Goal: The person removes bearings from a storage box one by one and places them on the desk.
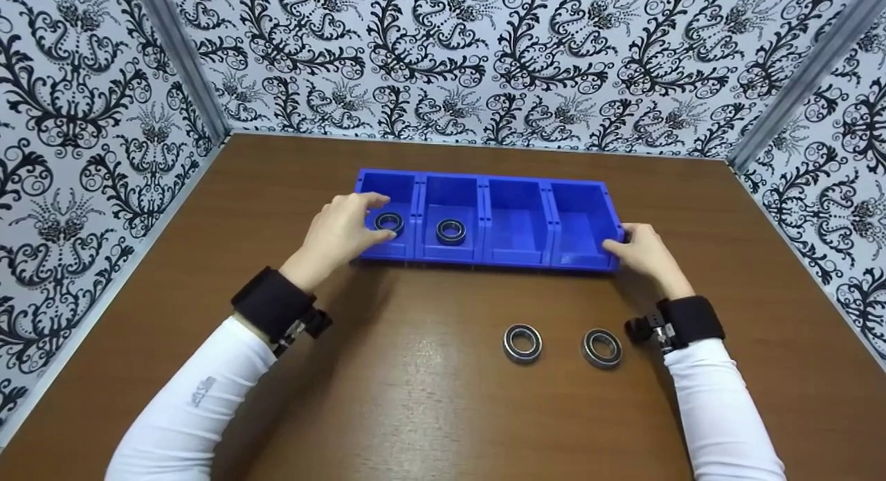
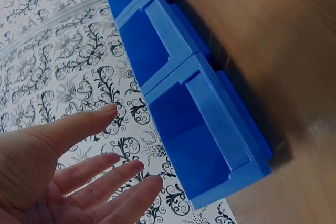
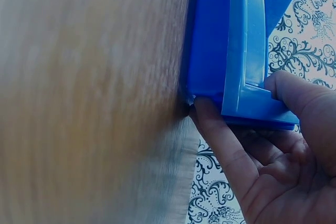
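A blue bin with a row of compartments lies across the table. One ball bearing sits in its leftmost compartment, and another bearing in the compartment beside that. My left hand is at the bin's left end, thumb and fingers spread apart with nothing held; the left wrist view shows this hand apart from the bin's end. At the opposite end my right hand grips the side wall. In the right wrist view its thumb lies over the rim and a finger reaches the lower corner.
Two more bearings lie on the brown tabletop in front of the bin: a left one and a right one, the latter near my right wrist strap. Patterned walls enclose the table's back and sides.
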### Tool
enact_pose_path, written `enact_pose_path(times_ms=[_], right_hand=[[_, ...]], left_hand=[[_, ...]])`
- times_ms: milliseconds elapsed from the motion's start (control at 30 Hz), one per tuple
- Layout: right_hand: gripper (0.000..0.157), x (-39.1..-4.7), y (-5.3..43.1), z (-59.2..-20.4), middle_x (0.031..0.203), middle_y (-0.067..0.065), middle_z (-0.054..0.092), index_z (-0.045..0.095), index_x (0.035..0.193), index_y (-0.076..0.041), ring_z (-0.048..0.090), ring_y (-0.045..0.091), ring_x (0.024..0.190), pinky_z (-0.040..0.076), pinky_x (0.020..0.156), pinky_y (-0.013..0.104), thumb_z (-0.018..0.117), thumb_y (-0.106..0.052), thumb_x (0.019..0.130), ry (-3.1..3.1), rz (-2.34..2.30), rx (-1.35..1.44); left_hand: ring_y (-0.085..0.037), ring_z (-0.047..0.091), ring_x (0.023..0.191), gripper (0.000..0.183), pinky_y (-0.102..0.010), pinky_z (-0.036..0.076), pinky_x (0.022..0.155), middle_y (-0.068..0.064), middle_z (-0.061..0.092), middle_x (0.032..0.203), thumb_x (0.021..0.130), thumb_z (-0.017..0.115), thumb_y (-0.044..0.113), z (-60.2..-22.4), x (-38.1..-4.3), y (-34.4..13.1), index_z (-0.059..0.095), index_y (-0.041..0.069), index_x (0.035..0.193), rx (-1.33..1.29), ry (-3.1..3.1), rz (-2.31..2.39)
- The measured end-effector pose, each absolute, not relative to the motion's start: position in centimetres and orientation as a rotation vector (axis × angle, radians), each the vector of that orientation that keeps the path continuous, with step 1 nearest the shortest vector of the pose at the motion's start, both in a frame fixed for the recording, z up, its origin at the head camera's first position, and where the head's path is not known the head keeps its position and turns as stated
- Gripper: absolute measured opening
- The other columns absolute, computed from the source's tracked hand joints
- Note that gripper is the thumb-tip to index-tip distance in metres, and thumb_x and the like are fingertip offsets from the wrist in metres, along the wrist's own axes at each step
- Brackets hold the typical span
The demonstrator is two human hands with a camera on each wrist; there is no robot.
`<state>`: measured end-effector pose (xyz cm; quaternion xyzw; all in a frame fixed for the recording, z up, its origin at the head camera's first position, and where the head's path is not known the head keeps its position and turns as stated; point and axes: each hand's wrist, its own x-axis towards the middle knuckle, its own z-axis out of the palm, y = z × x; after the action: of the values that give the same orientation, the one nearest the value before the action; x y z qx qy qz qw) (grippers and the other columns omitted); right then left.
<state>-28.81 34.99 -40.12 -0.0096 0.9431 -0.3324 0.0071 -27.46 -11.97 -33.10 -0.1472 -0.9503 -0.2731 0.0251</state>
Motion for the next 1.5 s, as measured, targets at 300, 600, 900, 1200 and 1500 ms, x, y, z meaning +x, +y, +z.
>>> enact_pose_path(times_ms=[300,600,900,1200,1500], right_hand=[[0.045,-28.9,34.9,-40.0,0.097,0.022,0.074,0.060,0.128,0.018,0.057,0.000,0.065,0.047,0.058,0.016,0.059,-0.013,0.095,2.937,-1.047,-0.035],[0.044,-28.9,35.2,-40.0,0.074,-0.003,0.065,0.060,0.126,0.017,0.053,0.001,0.057,0.043,0.052,0.020,0.058,-0.012,0.093,2.921,-1.085,-0.018],[0.045,-28.9,35.1,-40.0,0.082,0.004,0.070,0.059,0.128,0.018,0.055,0.001,0.061,0.045,0.054,0.020,0.059,-0.012,0.094,2.929,-1.080,-0.010],[0.043,-28.9,35.0,-39.9,0.087,0.010,0.072,0.061,0.126,0.017,0.056,-0.001,0.061,0.046,0.055,0.018,0.059,-0.012,0.094,2.937,-1.074,-0.024],[0.045,-28.8,35.1,-40.0,0.078,0.000,0.070,0.059,0.128,0.018,0.055,-0.003,0.059,0.045,0.055,0.017,0.059,-0.012,0.095,2.922,-1.087,-0.030]], left_hand=[[-0.035,0.065,0.128,0.060,-0.054,0.054,0.105,-0.013,0.066,0.142,0.087,0.081,0.025,-32.8,-27.6,-10.2,0.062,0.006,0.141,-0.542,-2.935,-0.800],[-0.034,0.066,0.126,0.059,-0.050,0.055,0.105,-0.014,0.067,0.139,0.087,0.081,0.021,-32.9,-28.2,-8.3,0.062,0.004,0.140,-0.627,-2.926,-0.775],[-0.033,0.066,0.126,0.057,-0.048,0.056,0.103,-0.012,0.067,0.141,0.088,0.080,0.019,-33.3,-28.8,-6.8,0.062,0.007,0.140,-0.662,-2.960,-0.723],[-0.034,0.064,0.130,0.054,-0.048,0.053,0.108,-0.014,0.066,0.141,0.089,0.079,0.015,-33.7,-29.3,-5.3,0.063,0.006,0.139,-0.710,-2.956,-0.653],[-0.034,0.063,0.130,0.051,-0.048,0.053,0.108,-0.015,0.067,0.139,0.090,0.079,0.018,-34.2,-29.7,-3.9,0.064,0.005,0.137,-0.750,-2.962,-0.601]])
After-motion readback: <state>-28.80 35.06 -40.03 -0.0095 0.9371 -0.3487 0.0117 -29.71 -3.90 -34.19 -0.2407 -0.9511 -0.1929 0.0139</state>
